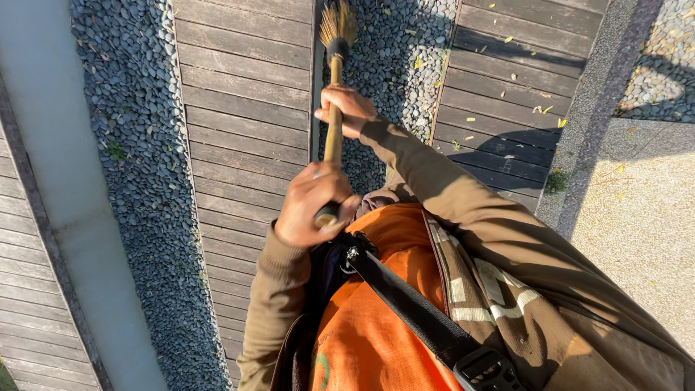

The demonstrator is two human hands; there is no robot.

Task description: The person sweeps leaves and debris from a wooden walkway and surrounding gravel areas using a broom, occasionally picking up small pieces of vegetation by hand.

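Orange shirt (376, 318) lies below; broom (334, 123) is gripped by left hand (313, 205) and right hand (346, 110), mid-sweep over leaf-strewn boardwalk (246, 108).

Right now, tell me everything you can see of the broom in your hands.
The broom has a straight, light wooden handle, a dark binding at its neck and a tuft of straw-coloured bristles. It points away from the body, bristles over the strip of grey pebbles between the wooden deck boards. The left hand grips the near end of the handle; the right hand wraps it further along, near the binding. Whether the bristles touch the ground cannot be told.
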